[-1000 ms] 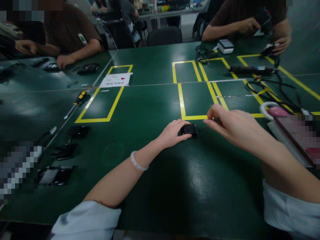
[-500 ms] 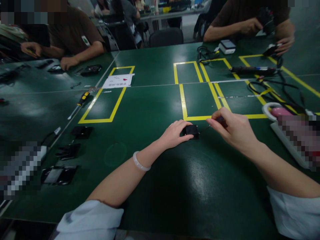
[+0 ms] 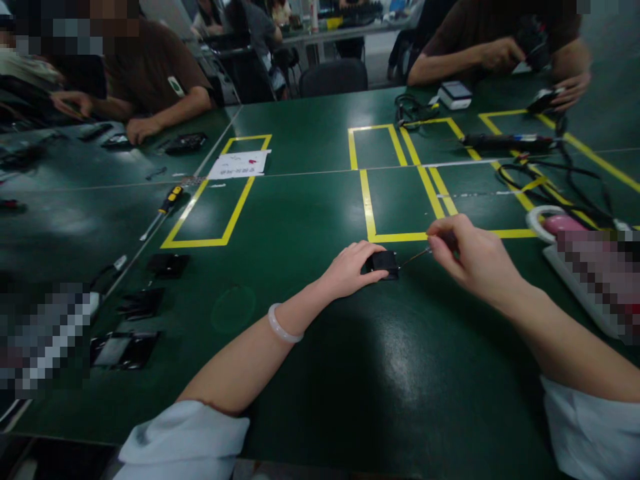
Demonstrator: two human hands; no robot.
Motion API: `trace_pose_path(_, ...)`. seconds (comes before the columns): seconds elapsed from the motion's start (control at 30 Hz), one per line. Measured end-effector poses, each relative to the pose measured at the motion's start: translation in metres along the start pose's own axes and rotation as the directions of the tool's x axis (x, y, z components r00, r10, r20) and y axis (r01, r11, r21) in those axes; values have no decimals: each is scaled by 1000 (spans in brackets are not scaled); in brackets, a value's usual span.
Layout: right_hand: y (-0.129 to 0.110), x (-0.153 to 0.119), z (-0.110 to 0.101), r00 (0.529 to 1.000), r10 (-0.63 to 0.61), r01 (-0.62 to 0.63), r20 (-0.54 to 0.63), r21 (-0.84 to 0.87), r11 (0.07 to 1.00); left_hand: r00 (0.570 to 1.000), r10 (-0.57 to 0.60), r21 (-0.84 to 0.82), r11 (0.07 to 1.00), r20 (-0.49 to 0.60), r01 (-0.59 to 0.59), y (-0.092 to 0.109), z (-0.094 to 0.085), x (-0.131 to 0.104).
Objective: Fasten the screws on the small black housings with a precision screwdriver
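Note:
A small black box-shaped part (image 3: 385, 261) lies on the green table, with small light points at its corners. My left hand (image 3: 353, 265) is closed around its left side, thumb in front and fingers behind. To the right, my right hand (image 3: 463, 250) is raised a little off the table, thumb and forefinger pinched together. A thin wire-like piece (image 3: 416, 256) runs from this pinch down to the box's right side. Whether it is a wire or a slim tool shaft is too fine to tell, and its other end is hidden in the fingers.
Several black parts (image 3: 140, 303) lie left of my forearm. Beyond them is a yellow-black screwdriver (image 3: 171, 200). A paper label (image 3: 240, 164) lies by yellow tape frames. Cables (image 3: 555, 177) and a pink-and-white object (image 3: 555, 224) are right. Two co-workers sit opposite.
My right hand has moved slightly right, away from the black part, and more of the thin piece shows between them. My left hand stays on the part.

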State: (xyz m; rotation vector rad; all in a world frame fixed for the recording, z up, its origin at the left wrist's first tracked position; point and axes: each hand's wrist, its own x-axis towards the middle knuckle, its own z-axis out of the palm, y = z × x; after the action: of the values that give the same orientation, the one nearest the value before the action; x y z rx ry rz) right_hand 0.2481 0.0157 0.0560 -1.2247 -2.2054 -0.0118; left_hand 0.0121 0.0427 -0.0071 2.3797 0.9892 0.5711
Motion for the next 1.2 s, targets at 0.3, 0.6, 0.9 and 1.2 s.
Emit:
trace_pose_path(0.3, 3, 0, -10, 994, -58, 63, 91, -57, 996, 1000, -1, 4, 1000, -6, 1, 2, -1, 0)
trace_pose_path(0.6, -9, 4, -20, 971, 45, -37, 236, -37, 999, 1000, 6, -6, 1000, -6, -6, 0, 1, -1)
trace_pose_path(0.9, -8, 4, -18, 967, 99, -104, 234, 10, 995, 1000, 4, -11, 1000, -9, -4, 1, 1, 0)
trace_pose_path(1.2, -7, 7, -20, 957, 106, -112, 269, 7, 994, 1000, -5, -1, 1000, 1, 5, 2, 0, 0)
